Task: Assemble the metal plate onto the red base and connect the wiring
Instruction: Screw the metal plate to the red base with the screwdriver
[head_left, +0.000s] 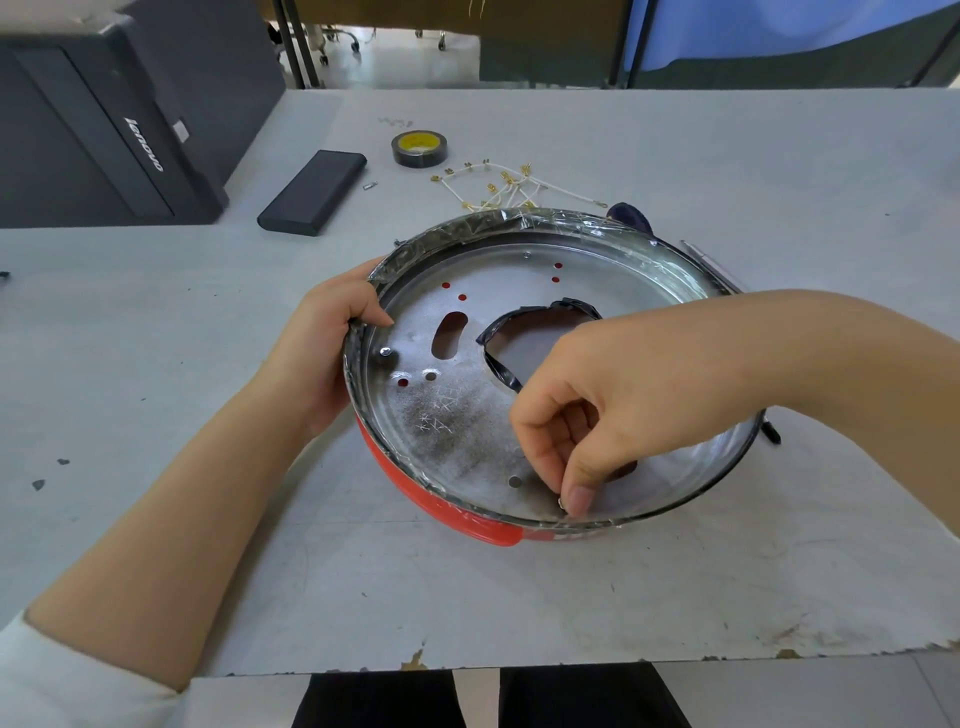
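The metal plate (457, 415) is steadied at its rim by the left hand (332, 332); a small screw (561, 502), pinched in the right hand (582, 431), should be seated squarely in its hole near the red base (467, 525).

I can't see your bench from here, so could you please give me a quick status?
Left hand grips plate rim. Right hand pinches small screw at metal plate near edge. Plate seated in red base. Wires unconnected behind.

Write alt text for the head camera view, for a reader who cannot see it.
A person's left hand grips the rim of a round metal plate seated in a red base, while the right hand pinches a small screw at the plate's near edge. Behind it on the grey table lie loose white wires, a tape roll and a black case.
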